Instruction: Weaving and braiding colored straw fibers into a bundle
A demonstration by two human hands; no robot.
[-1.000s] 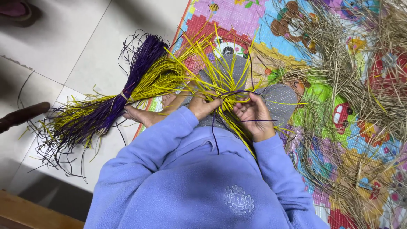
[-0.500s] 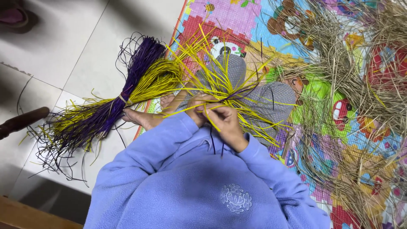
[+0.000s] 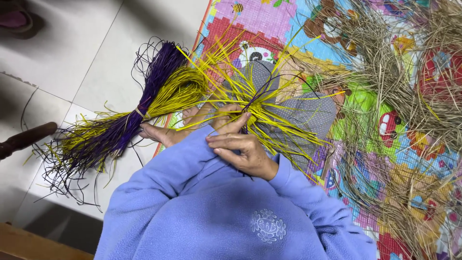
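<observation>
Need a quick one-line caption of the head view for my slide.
Both hands, right hand over left hand, work yellow strands beside a tied purple-and-yellow bundle on a colourful mat.

one head camera, looking steeply down, close.

The person's knee [image 3: 288, 103] sits in the middle of the view, on the play mat [image 3: 262, 19] that covers the floor to the right. A spray of strips [image 3: 255, 98] fans out over the knee, with the right hand [image 3: 240, 147] on its near side and the left hand [image 3: 166, 132] just to the left. A tied bundle of strips [image 3: 120, 127] lies further left, across the mat's edge onto the floor tiles [image 3: 72, 53]. A loose heap of dry straw [image 3: 399, 82] spreads over the mat at the right.
</observation>
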